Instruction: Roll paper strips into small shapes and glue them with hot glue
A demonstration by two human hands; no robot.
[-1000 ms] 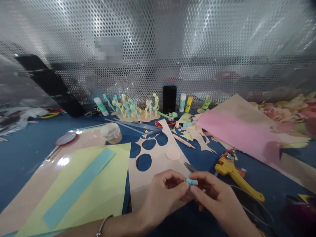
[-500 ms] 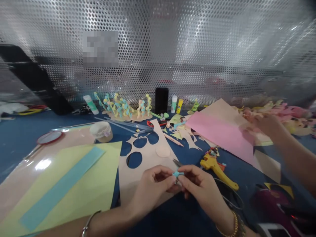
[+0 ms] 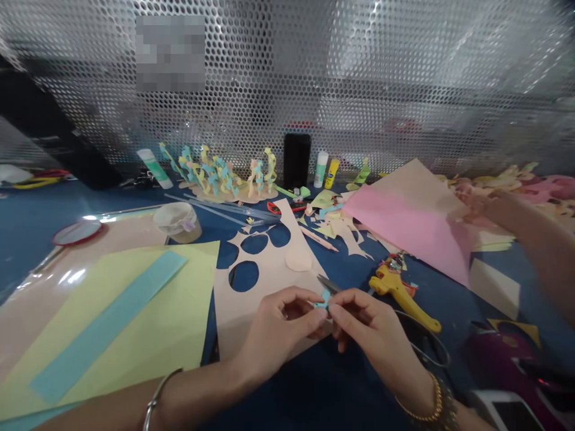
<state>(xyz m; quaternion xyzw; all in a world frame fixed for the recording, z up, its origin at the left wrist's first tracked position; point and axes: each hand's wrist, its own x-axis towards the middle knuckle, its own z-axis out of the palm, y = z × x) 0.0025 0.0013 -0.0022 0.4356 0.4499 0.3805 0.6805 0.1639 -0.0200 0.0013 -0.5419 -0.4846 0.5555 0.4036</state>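
My left hand [image 3: 291,317] pinches a small folded piece of blue paper [image 3: 324,298] between thumb and forefinger. Close against its right side, the thumb and forefinger of my right hand [image 3: 366,323] are pressed together at the paper's edge. A dark pointed blade, seemingly scissors [image 3: 329,284], shows just beyond my right fingers; its handle is hidden, so I cannot tell whether it is held. Under both hands lies a pale pink sheet [image 3: 274,305] with several round holes cut out. A loose pale disc [image 3: 299,260] rests on that sheet.
A yellow glue gun [image 3: 406,302] lies right of my hands. Blue strip [image 3: 112,320] on yellow paper [image 3: 188,317], left. Behind: a lidded tub [image 3: 179,222], paper scraps [image 3: 341,224], curled-paper decorations [image 3: 220,173], a phone [image 3: 296,160]. Another person's hand [image 3: 494,206] is at right.
The blue paper has turned so that more of it stands up between my fingertips. My view has tipped down slightly. The other person's hand stays over the pink pieces.
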